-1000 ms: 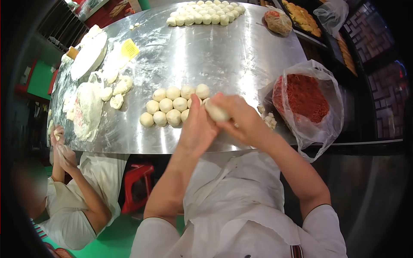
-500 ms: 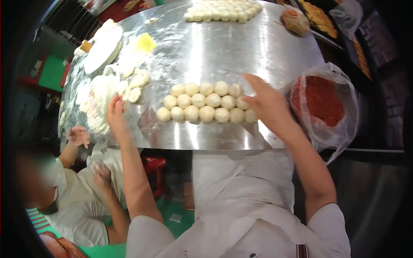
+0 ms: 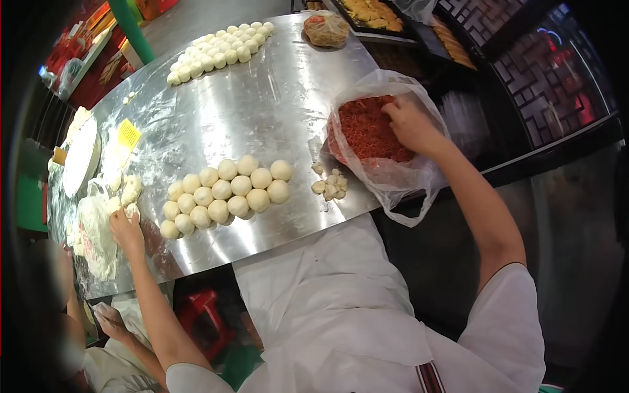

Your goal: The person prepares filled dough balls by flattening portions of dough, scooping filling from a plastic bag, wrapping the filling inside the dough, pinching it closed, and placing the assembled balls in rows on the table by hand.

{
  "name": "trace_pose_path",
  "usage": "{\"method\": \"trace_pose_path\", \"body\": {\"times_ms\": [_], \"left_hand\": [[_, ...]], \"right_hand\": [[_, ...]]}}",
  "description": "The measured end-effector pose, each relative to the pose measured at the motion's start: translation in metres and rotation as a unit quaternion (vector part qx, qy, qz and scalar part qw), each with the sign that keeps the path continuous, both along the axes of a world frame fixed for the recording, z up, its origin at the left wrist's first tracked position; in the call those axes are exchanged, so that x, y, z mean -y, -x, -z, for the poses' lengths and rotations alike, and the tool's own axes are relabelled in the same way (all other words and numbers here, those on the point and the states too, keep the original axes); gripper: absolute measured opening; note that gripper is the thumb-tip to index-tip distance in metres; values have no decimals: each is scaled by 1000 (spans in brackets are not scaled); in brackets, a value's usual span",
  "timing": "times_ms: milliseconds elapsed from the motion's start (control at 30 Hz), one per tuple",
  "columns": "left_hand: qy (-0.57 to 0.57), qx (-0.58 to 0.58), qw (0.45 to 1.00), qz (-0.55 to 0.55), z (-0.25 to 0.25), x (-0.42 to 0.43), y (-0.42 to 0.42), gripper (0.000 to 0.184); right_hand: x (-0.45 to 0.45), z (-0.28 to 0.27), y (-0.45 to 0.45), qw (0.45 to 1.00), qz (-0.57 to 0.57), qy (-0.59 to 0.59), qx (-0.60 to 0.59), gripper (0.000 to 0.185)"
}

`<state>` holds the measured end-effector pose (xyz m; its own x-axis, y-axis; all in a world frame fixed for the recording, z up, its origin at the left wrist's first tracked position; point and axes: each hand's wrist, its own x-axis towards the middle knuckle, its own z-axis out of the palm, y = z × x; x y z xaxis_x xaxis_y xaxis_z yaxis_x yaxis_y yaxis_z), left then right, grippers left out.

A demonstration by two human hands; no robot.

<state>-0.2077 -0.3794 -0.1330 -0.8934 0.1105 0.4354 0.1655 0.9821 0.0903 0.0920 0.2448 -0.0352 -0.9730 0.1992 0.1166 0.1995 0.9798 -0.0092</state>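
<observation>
My right hand [image 3: 414, 126] reaches into an open clear plastic bag [image 3: 427, 185] and its bent fingertips press into the crumbly red filling [image 3: 370, 131]. My left hand [image 3: 126, 230] is at the left of the table, its fingers curled on a piece of dough [image 3: 132, 210]; part of that piece is hidden. Just beyond it lie more flattened dough pieces [image 3: 131, 188]. Rows of round dough balls [image 3: 221, 190] sit between my hands. Small pale scraps [image 3: 333, 185] lie beside the bag.
A steel table [image 3: 275, 118] carries another block of dough balls [image 3: 223, 49], a tied bag [image 3: 325, 29], a yellow scraper [image 3: 128, 134], a white round container [image 3: 81, 157] and a floury plastic bag [image 3: 98, 229]. A co-worker's hand [image 3: 110, 319] is at lower left. Baked goods [image 3: 373, 14] stand on trays behind.
My right hand has gone from the end of the dough ball rows into the bag of red filling. My left hand has lowered onto the dough pieces. The view has swung right.
</observation>
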Motion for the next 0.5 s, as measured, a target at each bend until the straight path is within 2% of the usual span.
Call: {"method": "trace_pose_path", "body": {"times_ms": [67,133,200,267,300,333,367,400,500], "left_hand": [[49,75,996,-26,-11,-6,-8,39],[71,65,995,-1,-13,-1,-9,37],[93,56,994,28,-15,2,-9,35],[-123,115,986,4,-18,3,-6,34],[-120,115,986,7,-24,-8,-10,34],[-322,158,930,81,-36,-28,-21,32],[-507,193,826,150,-48,-50,-33,31],[-506,191,827,151,-62,-72,-43,31],[-527,358,730,249,-102,-155,-81,37]], "right_hand": [[10,1,-4,1000,-12,-9,-1,30],[19,-30,-10,988,-20,140,60,27],[6,-42,-17,991,-2,127,31,26],[-4,-47,-27,994,18,112,4,25],[-6,-47,-31,990,24,132,49,26],[-8,-47,-33,984,28,151,94,27],[-3,-35,-37,995,-14,81,54,32],[2,-31,-35,995,-15,82,51,32],[21,-25,-26,991,-36,108,67,29]]}}
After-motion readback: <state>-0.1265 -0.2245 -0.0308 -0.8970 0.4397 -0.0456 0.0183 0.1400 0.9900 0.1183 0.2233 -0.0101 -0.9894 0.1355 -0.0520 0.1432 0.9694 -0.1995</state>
